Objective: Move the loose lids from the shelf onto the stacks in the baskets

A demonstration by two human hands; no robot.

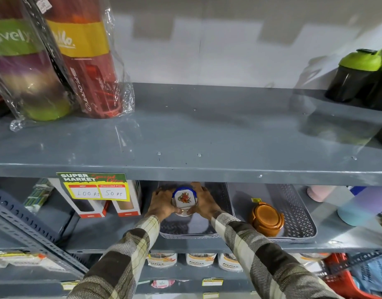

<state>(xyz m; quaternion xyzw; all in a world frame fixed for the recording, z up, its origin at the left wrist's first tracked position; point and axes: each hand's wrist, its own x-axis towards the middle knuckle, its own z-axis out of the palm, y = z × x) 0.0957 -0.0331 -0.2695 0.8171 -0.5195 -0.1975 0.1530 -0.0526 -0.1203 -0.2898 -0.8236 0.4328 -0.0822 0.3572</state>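
Both arms reach forward under the upper shelf [185, 134]. Left hand [162, 203] at 9 o'clock, right hand [204, 201] at 3 o'clock, fingers curled, clasping the floral lid stack [184, 200] over the left basket [225, 203].

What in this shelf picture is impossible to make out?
- Head view: the lid stack below its floral top, covered by the left hand and right hand.
- The left basket's back, hidden under the upper shelf.
- Small yellow tag above the brown lids: too small to read.
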